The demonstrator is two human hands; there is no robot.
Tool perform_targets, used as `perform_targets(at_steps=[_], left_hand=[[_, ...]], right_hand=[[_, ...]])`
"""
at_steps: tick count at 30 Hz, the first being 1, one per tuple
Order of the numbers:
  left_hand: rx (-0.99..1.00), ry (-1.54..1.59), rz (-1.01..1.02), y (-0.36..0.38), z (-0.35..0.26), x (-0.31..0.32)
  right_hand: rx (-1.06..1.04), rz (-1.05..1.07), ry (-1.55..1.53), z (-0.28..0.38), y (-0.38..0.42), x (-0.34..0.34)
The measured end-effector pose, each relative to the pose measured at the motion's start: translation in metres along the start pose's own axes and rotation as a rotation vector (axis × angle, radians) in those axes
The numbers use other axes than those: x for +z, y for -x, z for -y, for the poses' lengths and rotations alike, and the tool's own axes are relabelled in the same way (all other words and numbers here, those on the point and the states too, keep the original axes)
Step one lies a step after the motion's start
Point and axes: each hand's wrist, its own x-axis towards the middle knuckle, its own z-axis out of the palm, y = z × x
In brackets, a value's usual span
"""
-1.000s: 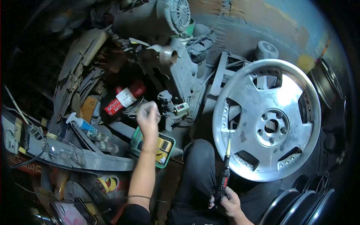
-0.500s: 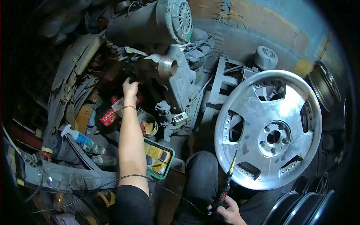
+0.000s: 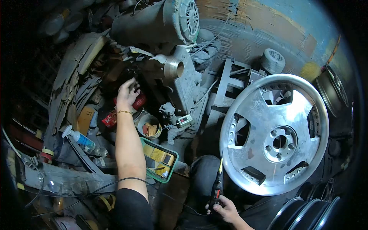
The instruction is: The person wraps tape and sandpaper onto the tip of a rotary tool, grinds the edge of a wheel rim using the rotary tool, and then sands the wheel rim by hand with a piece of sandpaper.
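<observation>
My left hand [image 3: 128, 94] reaches out over the clutter at the left, fingers apart, with nothing visible in them. Close beside it are a red, rounded object [image 3: 140, 100] and a crumpled red packet [image 3: 110, 119]. Below the wrist stands a round tub [image 3: 156, 134] with brownish scraps inside. In my right hand [image 3: 225, 209] is a slim black corded hand tool [image 3: 217, 188] with a red label, its yellow, pointed end upward. That tip overlaps the left rim of a large silver wheel [image 3: 257, 138] in this view.
A green tray [image 3: 173, 177] of yellow items lies near my left forearm. A cable [image 3: 103, 190] crosses that arm. Behind are a large motor [image 3: 147, 23] and a metal cylinder end [image 3: 174, 68]. More rims [image 3: 303, 214] stand at the lower right, a spray bottle [image 3: 80, 138] at left.
My left hand has drawn back slightly toward me and its fingers have spread. The hand tool in my right hand has shifted left, its tip moving from the wheel's face to its rim.
</observation>
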Motion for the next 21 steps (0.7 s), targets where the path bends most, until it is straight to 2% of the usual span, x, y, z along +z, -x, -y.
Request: perform_targets(at_steps=[2, 6, 11, 14, 16, 18, 19, 20, 21], left_hand=[[0.089, -0.06, 0.119, 0.01, 0.007, -0.002], [0.146, 0.058, 0.13, 0.004, 0.017, -0.008], [0.091, 0.152, 0.126, -0.001, -0.001, 0.001], [0.04, 0.05, -0.024, 0.008, -0.02, 0.017], [0.096, -0.062, -0.176, 0.012, -0.023, 0.018], [0.164, 0.014, -0.204, 0.054, -0.008, 0.022], [0.172, 0.147, -0.136, 0.085, 0.008, 0.029], [0.154, 0.162, 0.049, 0.133, 0.031, 0.041], [0.064, 0.221, 0.004, 0.181, 0.057, 0.065]], right_hand=[[-0.007, 0.012, -0.001, -0.003, -0.005, -0.002], [0.025, -0.007, -0.005, -0.011, -0.009, -0.006], [0.069, -0.029, 0.064, -0.015, -0.01, -0.01], [0.041, 0.018, 0.013, -0.018, -0.011, -0.008], [0.061, 0.014, 0.046, -0.016, -0.011, -0.006], [0.04, 0.0, 0.015, -0.022, -0.01, -0.006], [0.018, 0.014, -0.003, -0.022, -0.01, -0.005], [0.01, -0.002, -0.007, -0.021, -0.011, -0.005], [0.008, 0.008, 0.002, -0.02, -0.01, -0.003]])
